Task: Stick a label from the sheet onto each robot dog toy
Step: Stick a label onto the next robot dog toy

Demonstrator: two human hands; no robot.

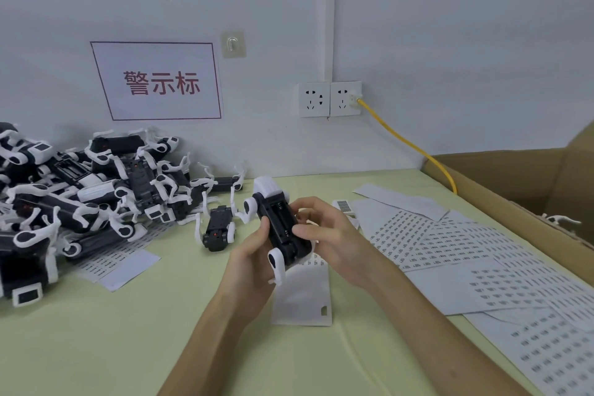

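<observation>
- Pressing label on, prob: left hand (254, 254) grips upturned robot dog toy (283, 228), right hand (324, 235) curled on its belly.
- Next: set aside w/ far-left pile (80, 196), peel another off sheet (302, 292).

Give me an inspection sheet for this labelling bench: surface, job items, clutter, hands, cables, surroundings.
Surface: pale green table.
Job's things: one toy dog held belly up over the table; a pile of dogs at the left; one lone dog beside the pile; label sheets spread at the right.
Clutter: an almost bare backing sheet under the hands; another sheet partly under the pile.
Hands: left hand grips the held dog; right hand holds its other side, fingers on the belly.
Cables: yellow cable plugged into the wall socket.
Surroundings: cardboard box at the right; red-bordered wall sign; two wall hooks.
</observation>
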